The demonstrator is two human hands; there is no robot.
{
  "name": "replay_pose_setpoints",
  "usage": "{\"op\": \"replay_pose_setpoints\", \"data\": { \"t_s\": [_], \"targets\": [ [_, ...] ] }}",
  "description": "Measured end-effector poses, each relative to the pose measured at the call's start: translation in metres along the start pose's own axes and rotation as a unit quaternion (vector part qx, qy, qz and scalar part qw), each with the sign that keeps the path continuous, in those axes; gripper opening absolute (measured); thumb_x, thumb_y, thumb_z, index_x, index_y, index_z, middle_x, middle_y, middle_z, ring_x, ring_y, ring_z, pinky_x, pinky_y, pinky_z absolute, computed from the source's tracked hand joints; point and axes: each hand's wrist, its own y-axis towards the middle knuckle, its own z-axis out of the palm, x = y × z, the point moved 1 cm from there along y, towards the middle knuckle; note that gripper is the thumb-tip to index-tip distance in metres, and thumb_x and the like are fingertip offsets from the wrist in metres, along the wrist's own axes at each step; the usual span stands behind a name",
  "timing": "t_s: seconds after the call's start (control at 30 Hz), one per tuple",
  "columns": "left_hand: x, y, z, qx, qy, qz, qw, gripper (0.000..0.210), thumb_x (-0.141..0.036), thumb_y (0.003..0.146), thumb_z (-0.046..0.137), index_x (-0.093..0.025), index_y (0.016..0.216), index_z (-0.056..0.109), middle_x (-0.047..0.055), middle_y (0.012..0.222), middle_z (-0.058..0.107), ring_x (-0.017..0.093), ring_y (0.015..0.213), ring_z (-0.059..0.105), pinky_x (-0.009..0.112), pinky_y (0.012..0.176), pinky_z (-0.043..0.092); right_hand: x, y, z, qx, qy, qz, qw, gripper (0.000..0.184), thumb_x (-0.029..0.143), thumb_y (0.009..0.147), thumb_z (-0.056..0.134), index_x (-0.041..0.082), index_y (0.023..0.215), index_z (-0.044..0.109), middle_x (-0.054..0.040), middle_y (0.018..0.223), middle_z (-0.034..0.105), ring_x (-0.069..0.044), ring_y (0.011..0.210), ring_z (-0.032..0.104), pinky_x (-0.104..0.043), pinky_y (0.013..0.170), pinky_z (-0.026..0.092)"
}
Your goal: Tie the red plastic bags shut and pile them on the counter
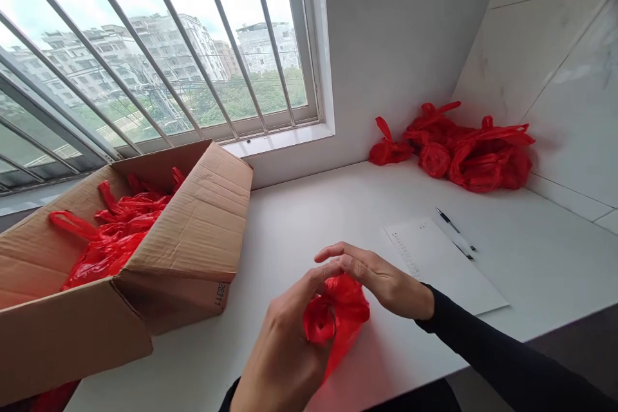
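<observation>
My left hand [290,341] curves around a red plastic bag [345,306] low in the middle of the view, above the white tabletop. The bag is bunched, with a round hollow facing me and a loose part hanging down. Over its top lies my right hand [381,273], fingers stretched out and touching the fingers of my left hand. The right thumb is hidden, so I cannot tell whether it touches the bag.
An open cardboard box [193,219] holding red plastic bags [123,225] stands at left by the barred window [193,45]. More red bags [483,154] lie against the back right wall. A printed sheet [434,257] and a black pen [449,220] are on the table [299,212].
</observation>
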Motion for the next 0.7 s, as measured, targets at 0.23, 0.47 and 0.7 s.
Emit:
{"op": "replay_pose_setpoints", "data": {
  "t_s": [0.23, 0.47, 0.7],
  "targets": [
    [0.024, -0.002, 0.013, -0.167, 0.209, 0.172, 0.948, 0.072, 0.011, 0.076, 0.038, -0.03, 0.133, 0.054, 0.002, 0.112, 0.069, 0.013, 0.097, 0.068, 0.019, 0.081, 0.052, -0.031, 0.001, 0.008, -0.032, 0.033, 0.036, 0.998, 0.045, 0.053, 0.104, 0.037, 0.017, 0.102, 0.064, 0.0022, 0.073, 0.049, -0.01, 0.063, 0.041, -0.025, 0.062, 0.039],
    [0.041, -0.004, 0.016, -0.231, 0.255, 0.194, 0.919, 0.065, 0.003, 0.087, 0.054, -0.029, 0.143, 0.047, 0.007, 0.12, 0.063, 0.016, 0.105, 0.065, 0.022, 0.088, 0.05, -0.04, 0.002, 0.014, 0.041, 0.082, 0.073, 0.993, 0.038, 0.052, 0.097, 0.052, 0.019, 0.112, 0.062, 0.0019, 0.072, 0.052, -0.011, 0.064, 0.048, -0.025, 0.062, 0.042],
    [0.051, -0.003, 0.015, -0.189, 0.229, 0.191, 0.936, 0.065, 0.001, 0.091, 0.051, -0.03, 0.148, 0.043, 0.006, 0.128, 0.064, 0.017, 0.113, 0.063, 0.025, 0.095, 0.05, -0.026, 0.004, 0.007, -0.082, 0.021, 0.005, 0.996, 0.012, 0.029, 0.096, 0.057, 0.018, 0.093, 0.056, -0.0033, 0.099, 0.059, -0.015, 0.09, 0.054, -0.029, 0.082, 0.045]
  ]
}}
